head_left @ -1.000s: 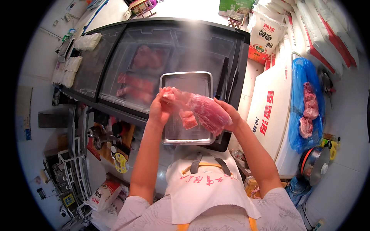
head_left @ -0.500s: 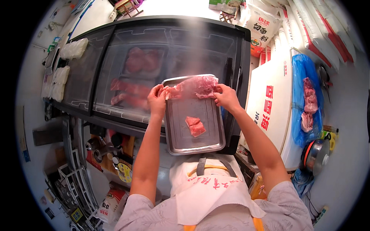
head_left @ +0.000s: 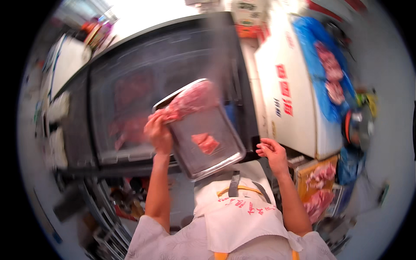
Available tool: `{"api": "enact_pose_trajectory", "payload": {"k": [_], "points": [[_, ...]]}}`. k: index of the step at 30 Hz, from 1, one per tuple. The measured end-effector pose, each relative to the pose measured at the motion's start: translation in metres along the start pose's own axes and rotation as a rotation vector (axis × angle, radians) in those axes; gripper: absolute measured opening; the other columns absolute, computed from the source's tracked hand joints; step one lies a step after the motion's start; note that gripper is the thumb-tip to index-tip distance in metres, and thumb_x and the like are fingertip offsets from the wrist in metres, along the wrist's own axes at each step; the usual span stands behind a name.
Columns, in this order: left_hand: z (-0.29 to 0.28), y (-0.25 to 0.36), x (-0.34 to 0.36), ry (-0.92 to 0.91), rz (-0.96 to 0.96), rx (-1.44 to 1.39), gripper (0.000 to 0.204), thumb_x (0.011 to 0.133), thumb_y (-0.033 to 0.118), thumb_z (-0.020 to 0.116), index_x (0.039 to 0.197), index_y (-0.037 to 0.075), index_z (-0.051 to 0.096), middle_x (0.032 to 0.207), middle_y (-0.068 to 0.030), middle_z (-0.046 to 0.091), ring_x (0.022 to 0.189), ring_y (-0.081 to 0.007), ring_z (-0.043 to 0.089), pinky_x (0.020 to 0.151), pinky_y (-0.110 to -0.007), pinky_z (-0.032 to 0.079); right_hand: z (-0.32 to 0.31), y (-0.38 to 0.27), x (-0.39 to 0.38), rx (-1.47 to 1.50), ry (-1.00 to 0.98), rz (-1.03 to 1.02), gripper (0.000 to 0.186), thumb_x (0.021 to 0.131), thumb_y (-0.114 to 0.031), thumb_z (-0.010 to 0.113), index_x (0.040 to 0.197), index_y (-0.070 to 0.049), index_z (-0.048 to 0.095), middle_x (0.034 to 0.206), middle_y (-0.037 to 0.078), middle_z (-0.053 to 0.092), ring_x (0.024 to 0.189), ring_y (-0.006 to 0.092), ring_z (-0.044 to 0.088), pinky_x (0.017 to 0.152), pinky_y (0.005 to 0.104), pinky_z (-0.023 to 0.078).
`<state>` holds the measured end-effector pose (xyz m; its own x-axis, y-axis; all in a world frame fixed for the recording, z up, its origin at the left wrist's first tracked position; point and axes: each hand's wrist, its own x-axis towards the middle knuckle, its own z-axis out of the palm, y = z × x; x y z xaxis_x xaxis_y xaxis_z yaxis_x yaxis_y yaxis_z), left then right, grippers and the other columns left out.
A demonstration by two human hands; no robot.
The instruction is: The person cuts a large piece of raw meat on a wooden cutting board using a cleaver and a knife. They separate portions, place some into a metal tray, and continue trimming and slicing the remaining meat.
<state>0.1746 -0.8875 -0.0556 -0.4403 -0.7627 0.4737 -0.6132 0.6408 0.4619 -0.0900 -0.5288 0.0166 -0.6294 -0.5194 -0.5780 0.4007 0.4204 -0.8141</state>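
Observation:
A shallow metal tray (head_left: 203,161) lies aslant at the right front part of the black-framed glass-topped chest freezer (head_left: 242,108). Across its far end stretches a long piece of raw meat (head_left: 193,99), and a smaller chunk of raw meat (head_left: 205,143) sits nearer its middle. My left hand (head_left: 158,132) is closed on the long piece's left end, at the tray's left edge; whether it also grips the rim is hidden. Apart from the tray, my right hand (head_left: 273,155) is to the right of the freezer's near corner, fingers loosely bent and apart, holding nothing visible.
Blurred red meat shows inside the misty freezer. To the right stands a white chest (head_left: 288,86), with meat on a blue plastic bag (head_left: 318,93) beside it. Nearer, more raw meat (head_left: 320,203) lies on a wooden board (head_left: 305,171). Flour sacks (head_left: 248,19) stand at the back.
My right hand has let go of the long meat's right end and moved down to the right. The left stays at its end. The whole view has turned, bringing the board with meat into sight.

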Motion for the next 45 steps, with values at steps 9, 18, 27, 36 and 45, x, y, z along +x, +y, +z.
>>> {"api": "enact_pose_trajectory", "payload": {"k": [9,18,27,36,45], "points": [[-0.019,0.237,-0.030,-0.974,-0.914,-1.596,0.033,0.107,0.006,0.065,0.139,0.000,0.065,0.139,-0.0117,0.069,0.127,-0.0254,0.066,0.116,-0.043,0.050,-0.020,-0.025,-0.029,1.378,-0.223,-0.121,0.043,0.112,-0.029,0.057,0.136,0.005,0.067,0.128,0.019,0.076,0.121,0.0314,0.072,0.111,0.0453,0.056],[-0.037,0.332,-0.130,-1.027,-0.712,-1.269,0.038,0.101,0.021,0.080,0.126,-0.007,0.071,0.116,-0.0125,0.075,0.106,-0.0205,0.071,0.095,-0.037,0.058,-0.032,0.009,-0.097,1.043,-0.241,-0.378,0.045,0.116,-0.032,0.051,0.141,0.003,0.062,0.132,0.020,0.073,0.128,0.0321,0.069,0.118,0.0465,0.050],[-0.075,0.352,-0.174,-0.912,-0.865,-1.257,0.025,0.101,0.005,0.076,0.124,-0.006,0.074,0.112,-0.0161,0.079,0.097,-0.0229,0.078,0.090,-0.036,0.066,-0.103,0.058,-0.152,1.134,-0.171,-0.492,0.044,0.113,-0.033,0.057,0.135,0.004,0.065,0.120,0.020,0.077,0.120,0.0316,0.073,0.112,0.0448,0.054],[-0.061,0.321,-0.140,-0.941,-1.009,-1.426,0.027,0.101,0.000,0.069,0.127,-0.006,0.070,0.116,-0.0165,0.077,0.104,-0.0242,0.076,0.094,-0.034,0.063,-0.175,0.154,-0.179,1.184,0.073,-0.362,0.043,0.113,-0.034,0.059,0.134,0.002,0.068,0.116,0.016,0.079,0.110,0.0286,0.075,0.105,0.0436,0.058],[-0.015,0.323,-0.089,-1.058,-0.993,-1.537,0.024,0.097,0.000,0.069,0.121,-0.003,0.070,0.109,-0.0120,0.074,0.097,-0.0220,0.074,0.087,-0.031,0.061,-0.169,0.162,-0.190,1.086,0.280,-0.211,0.040,0.111,-0.033,0.061,0.131,0.000,0.068,0.109,0.011,0.077,0.101,0.0230,0.073,0.098,0.0394,0.059]]}}
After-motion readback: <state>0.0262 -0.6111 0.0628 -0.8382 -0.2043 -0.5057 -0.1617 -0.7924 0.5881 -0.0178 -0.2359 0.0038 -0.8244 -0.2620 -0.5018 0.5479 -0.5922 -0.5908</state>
